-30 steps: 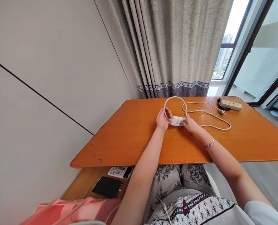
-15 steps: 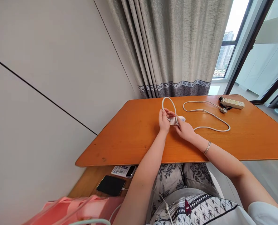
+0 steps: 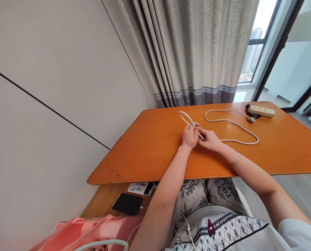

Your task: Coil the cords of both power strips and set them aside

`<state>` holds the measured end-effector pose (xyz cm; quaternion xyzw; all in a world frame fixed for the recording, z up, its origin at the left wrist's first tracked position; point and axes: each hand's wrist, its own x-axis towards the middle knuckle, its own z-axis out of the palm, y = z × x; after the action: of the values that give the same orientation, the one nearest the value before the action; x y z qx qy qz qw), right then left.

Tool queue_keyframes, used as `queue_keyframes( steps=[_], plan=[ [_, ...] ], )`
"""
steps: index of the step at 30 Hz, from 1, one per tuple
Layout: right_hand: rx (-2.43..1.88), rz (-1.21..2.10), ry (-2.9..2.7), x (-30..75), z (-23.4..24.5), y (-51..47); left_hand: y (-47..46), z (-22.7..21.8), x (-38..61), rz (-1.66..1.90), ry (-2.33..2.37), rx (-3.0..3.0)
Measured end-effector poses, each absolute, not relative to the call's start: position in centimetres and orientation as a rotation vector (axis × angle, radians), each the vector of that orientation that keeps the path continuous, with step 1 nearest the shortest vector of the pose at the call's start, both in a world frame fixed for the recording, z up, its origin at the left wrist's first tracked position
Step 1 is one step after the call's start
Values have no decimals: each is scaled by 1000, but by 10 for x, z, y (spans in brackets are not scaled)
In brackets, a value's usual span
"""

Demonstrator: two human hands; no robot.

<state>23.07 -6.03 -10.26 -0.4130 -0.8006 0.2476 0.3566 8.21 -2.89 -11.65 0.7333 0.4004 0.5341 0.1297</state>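
Observation:
My left hand (image 3: 191, 136) is closed around a white power cord (image 3: 187, 116), above the middle of the wooden table. A loop of this cord stands up beyond the fingers. Right beside it, my right hand (image 3: 210, 140) grips the same cord, its thumb and fingertips close to the left hand. The white block at the cord's end is hidden behind my hands. From near my right hand the cord runs in wide bends over the table to a plug (image 3: 251, 119) at the far right.
A cream power strip (image 3: 262, 111) with a black cord lies at the table's (image 3: 145, 150) far right. Lower left, a black phone (image 3: 127, 204) and a white device (image 3: 141, 188) lie on a lower surface beside a pink bag (image 3: 97, 233). A curtain (image 3: 197, 52) hangs behind.
My left hand has moved slightly right and turned, closing over the cord. The loop now leans left and sits lower. The white block, visible before, is now covered by my hands.

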Motion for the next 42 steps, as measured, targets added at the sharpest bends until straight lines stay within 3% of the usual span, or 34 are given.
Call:
queue_keyframes(
  steps=[7, 18, 27, 35, 42],
  plan=[
    [-932, 721, -2066, 252, -93, -54, -26, -118, 84, 1578, 1054, 1698],
    [-1166, 302, -2121, 287, -87, -39, -24, -100, 83, 1676, 796, 1055],
    [-885, 801, -1967, 285, -83, -42, -42, -85, 83, 1286, 572, 926],
    [-944, 681, -1607, 293, -85, -30, -55, -84, 93, 837, 493, 824],
    [-975, 1212, -1695, 294, -90, -28, -51, -85, 89, 896, 501, 701]
  ],
)
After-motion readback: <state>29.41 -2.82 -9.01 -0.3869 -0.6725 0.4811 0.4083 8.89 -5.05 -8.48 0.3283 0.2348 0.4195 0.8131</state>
